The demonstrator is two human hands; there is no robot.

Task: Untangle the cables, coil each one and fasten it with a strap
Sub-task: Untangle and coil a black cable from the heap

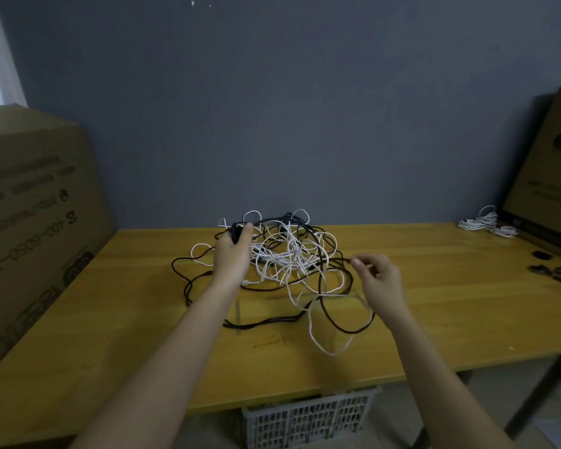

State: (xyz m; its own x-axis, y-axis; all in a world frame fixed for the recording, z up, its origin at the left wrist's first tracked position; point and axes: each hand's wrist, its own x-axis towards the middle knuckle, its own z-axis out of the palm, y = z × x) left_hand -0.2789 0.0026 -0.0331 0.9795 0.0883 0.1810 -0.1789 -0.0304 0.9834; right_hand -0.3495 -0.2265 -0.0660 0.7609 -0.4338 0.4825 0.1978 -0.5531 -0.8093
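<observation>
Yellow wooden tabletop (434, 303) under me, and at twelve o'clock on it sits the tangled heap of thin white and black cables (289, 254), loops spilling toward six. My left hand (232, 254) is up at the heap's ten o'clock edge, fingers curled around a dark bundle of black cable (235, 233). My right hand (381, 280), at the heap's three o'clock side, pinches a black strand (339, 260) between thumb and forefinger, the other fingers loosely curled. Out at two o'clock lie coiled white cables (486, 222), with small dark straps (554, 270) just toward three. Brown cardboard boxes (30, 222) flank me; a grey plastic crate (308, 419) sits below the table's near edge.
</observation>
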